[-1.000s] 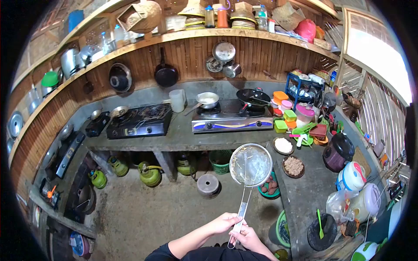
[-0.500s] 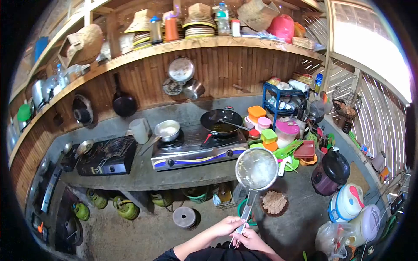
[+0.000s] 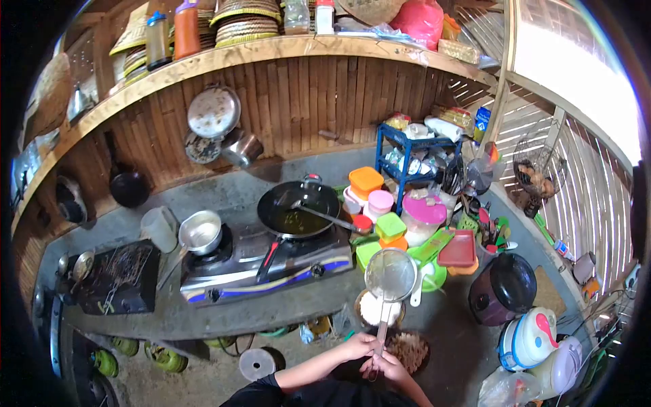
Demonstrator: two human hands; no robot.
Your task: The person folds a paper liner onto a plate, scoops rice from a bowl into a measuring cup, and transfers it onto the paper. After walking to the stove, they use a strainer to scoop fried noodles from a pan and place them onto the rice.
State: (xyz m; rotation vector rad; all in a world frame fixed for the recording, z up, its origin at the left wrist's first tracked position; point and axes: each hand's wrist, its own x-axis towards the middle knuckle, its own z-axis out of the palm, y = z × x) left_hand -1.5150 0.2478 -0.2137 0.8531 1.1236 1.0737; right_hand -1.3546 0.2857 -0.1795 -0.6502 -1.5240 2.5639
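Strainer (image 3: 390, 275), unlabelled, held by both hands (image 3: 371, 356) above counter bowls (image 3: 380, 308).

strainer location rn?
Head view, centre-right: the strainer is held up by its handle in both hands, left hand and right hand, over the white-filled bowl, right of the stove.

Left hand (image 3: 358, 347) and right hand (image 3: 388, 367) close together (both fisted), forearms angled inward, low centre.
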